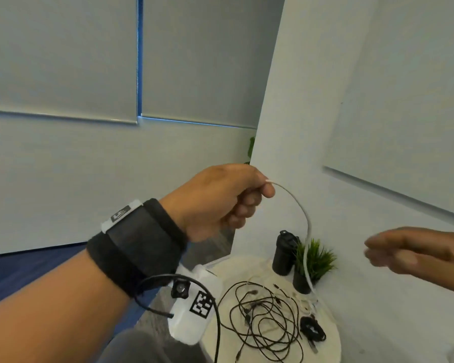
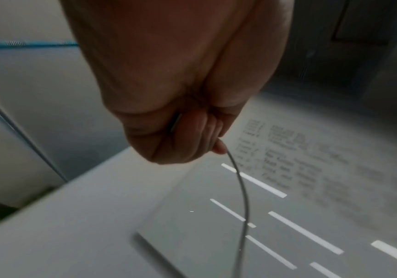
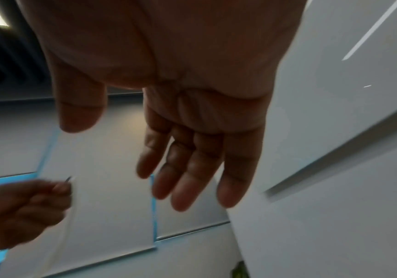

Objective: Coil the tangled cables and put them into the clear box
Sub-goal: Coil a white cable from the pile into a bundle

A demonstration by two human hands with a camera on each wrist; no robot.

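Left hand (image 1: pixel 218 203) up high, head view, pinching the white cable (image 1: pixel 303 218); it droops to the table (image 1: pixel 333 334) beside the black tangle (image 1: pixel 265 320). Right hand (image 1: pixel 417 250) open, holding nothing. Left wrist view: I see blurred writing behind, unreadable. Right wrist view: fingers (image 3: pixel 188 176) spread.

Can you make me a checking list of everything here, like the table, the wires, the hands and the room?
Surface: round white table, low in the head view.
Job's things: white cable lifted; clear box at the table's left edge, bearing a black-and-white marker.
Clutter: black bottle and small green plant at the back.
Grippers: left hand pinches the white cable's end; right hand open, holding nothing.
Cables: tangled black cables spread on the table; a small black bundle beside them.
Surroundings: white walls, drawn window blinds.
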